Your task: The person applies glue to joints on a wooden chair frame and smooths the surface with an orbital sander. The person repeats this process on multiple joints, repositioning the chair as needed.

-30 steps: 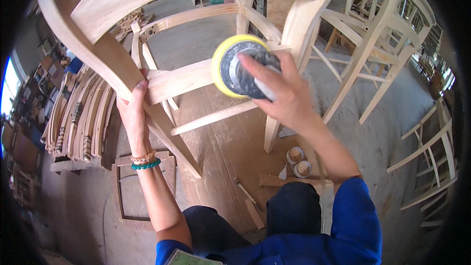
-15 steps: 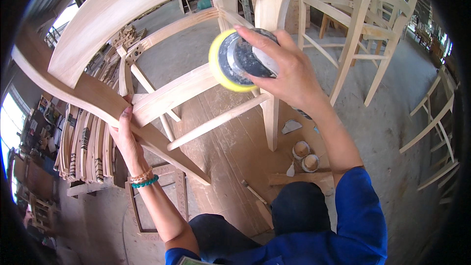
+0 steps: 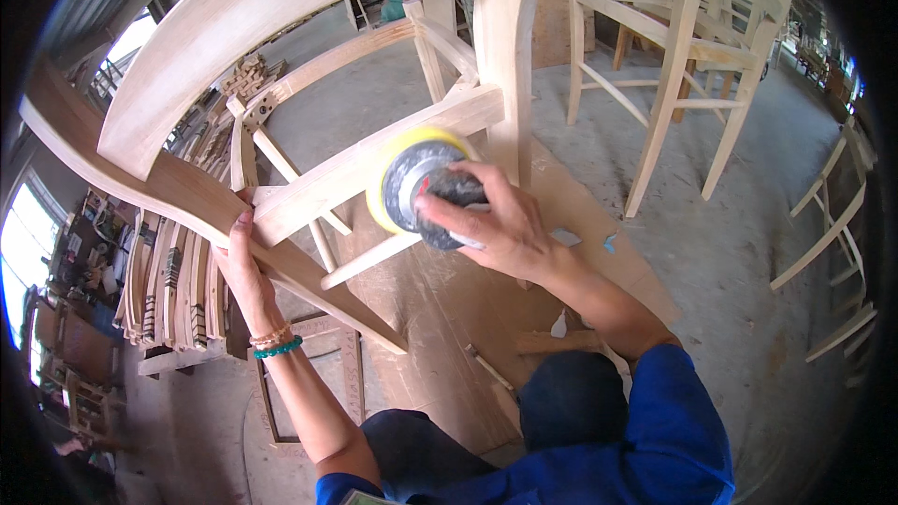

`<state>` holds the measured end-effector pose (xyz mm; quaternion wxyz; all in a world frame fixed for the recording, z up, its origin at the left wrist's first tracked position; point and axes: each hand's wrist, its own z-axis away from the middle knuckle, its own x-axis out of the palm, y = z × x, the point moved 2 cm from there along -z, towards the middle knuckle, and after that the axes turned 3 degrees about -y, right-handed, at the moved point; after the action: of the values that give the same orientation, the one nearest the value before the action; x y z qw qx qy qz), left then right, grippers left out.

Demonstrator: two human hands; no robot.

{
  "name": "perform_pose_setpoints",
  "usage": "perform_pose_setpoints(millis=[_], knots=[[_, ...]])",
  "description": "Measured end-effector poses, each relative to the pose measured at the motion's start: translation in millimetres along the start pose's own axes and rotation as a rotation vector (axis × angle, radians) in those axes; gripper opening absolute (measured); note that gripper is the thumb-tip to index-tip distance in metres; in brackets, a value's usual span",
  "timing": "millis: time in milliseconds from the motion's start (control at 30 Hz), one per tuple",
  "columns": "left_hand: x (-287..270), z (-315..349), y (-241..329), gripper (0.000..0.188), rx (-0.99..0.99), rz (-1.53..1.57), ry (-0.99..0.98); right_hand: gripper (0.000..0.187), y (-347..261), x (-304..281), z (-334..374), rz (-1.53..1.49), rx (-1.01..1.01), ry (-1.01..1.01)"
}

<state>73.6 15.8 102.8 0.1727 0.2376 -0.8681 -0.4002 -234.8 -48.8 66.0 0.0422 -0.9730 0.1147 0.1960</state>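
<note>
A pale, unfinished wooden chair frame (image 3: 318,189) stands tilted in front of me. My left hand (image 3: 245,262) is closed around its left back post, where the cross rail joins, thumb on the near face. In my right hand (image 3: 513,229) is a round power sander (image 3: 435,189) with a yellow-edged pad, fingers wrapped over its dark, dusty body. The sander's pad is at the cross rail, right of its middle; its working face is hidden. Above, the chair's curved top rail (image 3: 309,0) spans between the two posts.
Brown cardboard (image 3: 430,318) covers the floor below, with a thin stick (image 3: 488,365) on it. A small wooden frame (image 3: 358,374) lies left. Curved wooden parts (image 3: 173,276) are stacked beyond. More bare chairs (image 3: 687,47) stand at the right, others (image 3: 832,234) near the right edge.
My right hand has brought the sander down and slightly left, from near the right post along the cross rail. Its forearm now covers the two small tubs on the floor. My left hand keeps its grip.
</note>
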Motion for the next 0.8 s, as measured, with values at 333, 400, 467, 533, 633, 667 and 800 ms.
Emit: perform_pose_setpoints(millis=[333, 400, 467, 533, 633, 667, 800], knots=[[2.9, 1.2, 0.2, 0.044, 0.015, 0.035, 0.041, 0.08, 3.2, 15.7, -9.4, 0.166, 0.141, 0.231], [3.1, 0.8, 0.8, 0.044, -0.001, 0.018, 0.046, 0.073, -8.3, 40.0, -10.4, 0.112, 0.023, 0.12], [5.4, 1.1, 2.2, 0.044, -0.007, 0.007, 0.042, 0.061, -24.4, 70.2, -17.6, 0.21, -0.158, 0.187], [5.3, 1.8, 5.0, 0.045, -0.002, -0.009, 0.037, 0.058, -34.7, 76.2, -17.6, 0.235, -0.192, 0.11], [9.2, 3.2, 4.4, 0.045, -0.002, 0.006, 0.035, 0.055, -30.4, 73.7, -17.0, 0.247, -0.187, 0.146], [9.1, 3.5, 3.8, 0.045, -0.003, 0.01, 0.035, 0.055, -26.4, 72.8, -14.9, 0.243, -0.175, 0.183], [1.9, 1.3, 2.2, 0.048, 0.013, -0.001, 0.031, 0.069, 1.2, 39.7, 0.5, 0.188, 0.007, 0.254]])
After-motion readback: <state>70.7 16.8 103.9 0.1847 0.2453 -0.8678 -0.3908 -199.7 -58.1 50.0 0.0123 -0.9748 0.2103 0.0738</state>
